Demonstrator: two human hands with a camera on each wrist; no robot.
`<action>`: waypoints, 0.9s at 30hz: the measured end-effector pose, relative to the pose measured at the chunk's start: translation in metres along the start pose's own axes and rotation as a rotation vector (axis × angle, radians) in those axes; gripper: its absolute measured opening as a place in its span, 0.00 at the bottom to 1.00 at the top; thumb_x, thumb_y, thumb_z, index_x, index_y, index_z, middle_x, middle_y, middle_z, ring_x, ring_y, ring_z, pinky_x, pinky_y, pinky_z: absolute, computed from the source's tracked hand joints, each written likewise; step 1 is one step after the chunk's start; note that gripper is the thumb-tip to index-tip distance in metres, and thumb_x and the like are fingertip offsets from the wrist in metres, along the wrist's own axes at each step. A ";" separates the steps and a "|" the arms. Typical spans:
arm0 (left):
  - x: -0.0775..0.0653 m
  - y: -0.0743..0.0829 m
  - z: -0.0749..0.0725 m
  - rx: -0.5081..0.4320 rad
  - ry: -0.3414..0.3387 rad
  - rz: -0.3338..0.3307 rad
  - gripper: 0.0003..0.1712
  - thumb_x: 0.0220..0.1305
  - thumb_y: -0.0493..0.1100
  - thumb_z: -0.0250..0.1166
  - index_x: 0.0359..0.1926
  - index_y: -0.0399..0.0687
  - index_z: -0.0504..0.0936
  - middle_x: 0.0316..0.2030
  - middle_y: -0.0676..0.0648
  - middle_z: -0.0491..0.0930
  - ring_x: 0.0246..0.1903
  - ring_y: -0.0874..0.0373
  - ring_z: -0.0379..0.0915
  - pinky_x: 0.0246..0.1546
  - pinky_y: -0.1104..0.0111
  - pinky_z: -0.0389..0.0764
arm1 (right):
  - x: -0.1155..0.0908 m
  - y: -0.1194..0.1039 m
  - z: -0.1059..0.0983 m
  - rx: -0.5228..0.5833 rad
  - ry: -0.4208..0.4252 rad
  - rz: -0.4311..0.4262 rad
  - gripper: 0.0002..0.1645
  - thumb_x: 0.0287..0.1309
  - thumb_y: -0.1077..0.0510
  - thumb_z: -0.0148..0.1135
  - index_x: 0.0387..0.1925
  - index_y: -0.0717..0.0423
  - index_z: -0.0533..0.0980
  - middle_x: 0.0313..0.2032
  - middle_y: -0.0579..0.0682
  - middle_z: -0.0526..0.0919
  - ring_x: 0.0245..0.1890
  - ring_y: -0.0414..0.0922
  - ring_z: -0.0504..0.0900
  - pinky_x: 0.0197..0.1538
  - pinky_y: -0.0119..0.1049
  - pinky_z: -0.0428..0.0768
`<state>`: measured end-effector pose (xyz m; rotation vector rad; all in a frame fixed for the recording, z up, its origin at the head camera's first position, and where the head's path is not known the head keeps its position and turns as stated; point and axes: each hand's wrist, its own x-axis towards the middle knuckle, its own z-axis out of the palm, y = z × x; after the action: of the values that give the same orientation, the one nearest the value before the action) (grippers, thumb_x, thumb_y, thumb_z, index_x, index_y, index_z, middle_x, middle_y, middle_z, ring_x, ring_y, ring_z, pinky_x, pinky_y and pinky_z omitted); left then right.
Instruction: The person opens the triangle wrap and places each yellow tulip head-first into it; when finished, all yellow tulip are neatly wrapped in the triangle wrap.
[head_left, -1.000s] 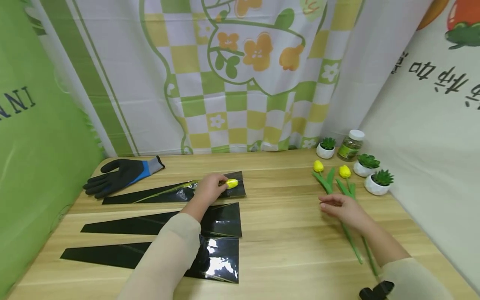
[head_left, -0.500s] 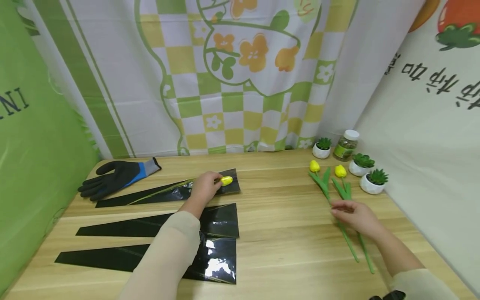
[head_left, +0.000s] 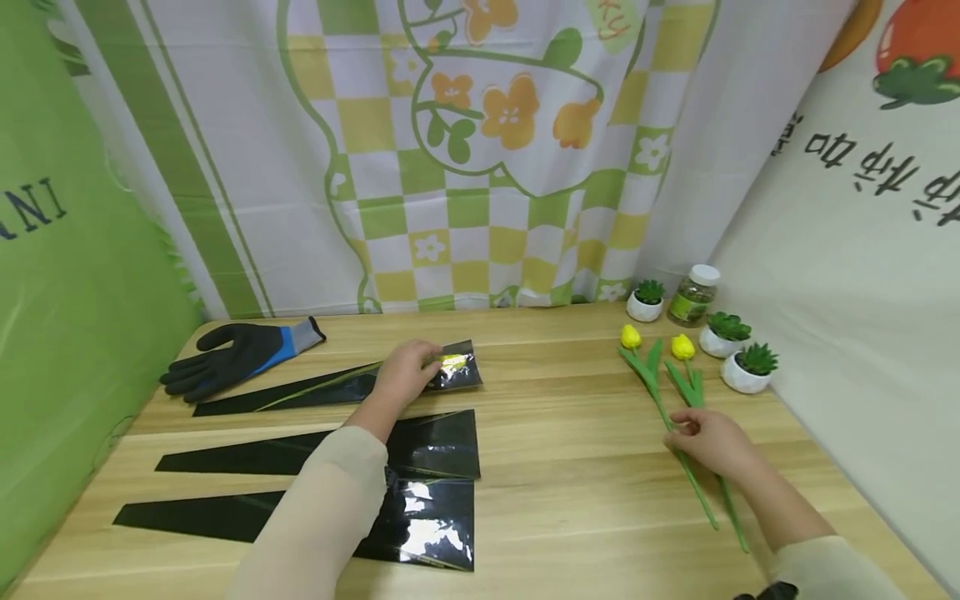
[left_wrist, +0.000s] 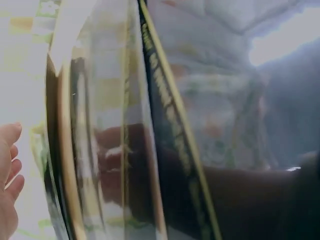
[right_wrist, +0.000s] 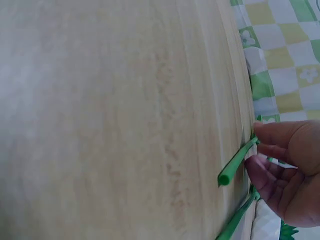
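Observation:
My left hand (head_left: 407, 372) is over the farthest black flower sleeve (head_left: 462, 367), near its wide end. A yellow tulip head (head_left: 453, 362) shows there under shiny clear film; its stem is mostly hidden. In the left wrist view, the fingers (left_wrist: 15, 167) look relaxed beside the glossy sleeve (left_wrist: 165, 120), apart from it. On the right, my right hand (head_left: 712, 442) is at the stem of the left of two artificial yellow tulips (head_left: 651, 383). The right wrist view has thumb and forefinger on either side of the green stem (right_wrist: 237, 162), with a gap between them. The other tulip (head_left: 692, 385) lies beside it.
Two more black sleeves (head_left: 438, 442) (head_left: 442, 533) lie nearer on the wooden table (head_left: 570, 467). A black and blue glove (head_left: 240, 354) rests at the back left. Potted succulents (head_left: 745, 371) and a lidded jar (head_left: 693, 296) stand at the back right.
My left hand has let go of the tulip head and drawn slightly left; film now covers the head. My right hand has moved right and slightly down, to the tulip stem.

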<state>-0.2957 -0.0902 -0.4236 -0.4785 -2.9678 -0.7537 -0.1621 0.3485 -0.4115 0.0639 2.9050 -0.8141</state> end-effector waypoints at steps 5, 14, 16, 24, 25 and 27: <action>-0.010 -0.002 -0.007 -0.008 0.027 0.057 0.19 0.69 0.46 0.62 0.58 0.49 0.80 0.61 0.44 0.76 0.62 0.45 0.71 0.64 0.51 0.74 | 0.003 -0.002 0.000 -0.076 -0.028 0.022 0.32 0.61 0.50 0.64 0.55 0.74 0.72 0.44 0.70 0.82 0.46 0.63 0.80 0.47 0.56 0.80; -0.048 -0.011 -0.011 -0.105 -0.013 0.119 0.20 0.67 0.46 0.65 0.57 0.46 0.81 0.60 0.42 0.77 0.61 0.42 0.72 0.61 0.47 0.75 | 0.005 -0.005 0.003 -0.100 -0.034 0.036 0.30 0.60 0.52 0.63 0.53 0.74 0.73 0.44 0.72 0.81 0.45 0.65 0.80 0.48 0.58 0.78; -0.057 -0.011 -0.012 -0.131 -0.006 0.139 0.19 0.66 0.45 0.65 0.56 0.45 0.82 0.58 0.42 0.79 0.60 0.43 0.73 0.60 0.48 0.76 | 0.005 -0.005 0.003 -0.102 -0.039 0.042 0.30 0.61 0.52 0.63 0.53 0.74 0.72 0.44 0.73 0.81 0.46 0.67 0.79 0.48 0.59 0.77; -0.087 -0.005 -0.006 -0.196 -0.058 0.144 0.19 0.65 0.45 0.66 0.55 0.47 0.83 0.56 0.46 0.80 0.58 0.47 0.75 0.59 0.50 0.78 | 0.006 -0.007 0.005 -0.084 -0.049 0.051 0.29 0.62 0.54 0.61 0.54 0.74 0.72 0.44 0.73 0.80 0.47 0.68 0.78 0.49 0.60 0.77; -0.089 -0.004 -0.005 -0.201 -0.059 0.145 0.19 0.65 0.45 0.66 0.55 0.46 0.83 0.57 0.46 0.80 0.59 0.46 0.75 0.59 0.50 0.77 | 0.006 -0.007 0.005 -0.084 -0.048 0.046 0.29 0.62 0.54 0.61 0.54 0.75 0.72 0.44 0.73 0.80 0.46 0.68 0.78 0.48 0.60 0.77; -0.093 -0.004 -0.001 -0.207 -0.055 0.149 0.18 0.65 0.45 0.66 0.54 0.46 0.83 0.58 0.45 0.80 0.59 0.46 0.75 0.60 0.49 0.76 | 0.006 -0.007 0.006 -0.085 -0.041 0.036 0.28 0.62 0.54 0.61 0.54 0.75 0.72 0.43 0.73 0.81 0.45 0.67 0.79 0.48 0.60 0.77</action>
<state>-0.2082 -0.1209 -0.4356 -0.7331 -2.8749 -1.0519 -0.1681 0.3393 -0.4143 0.0902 2.8869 -0.6765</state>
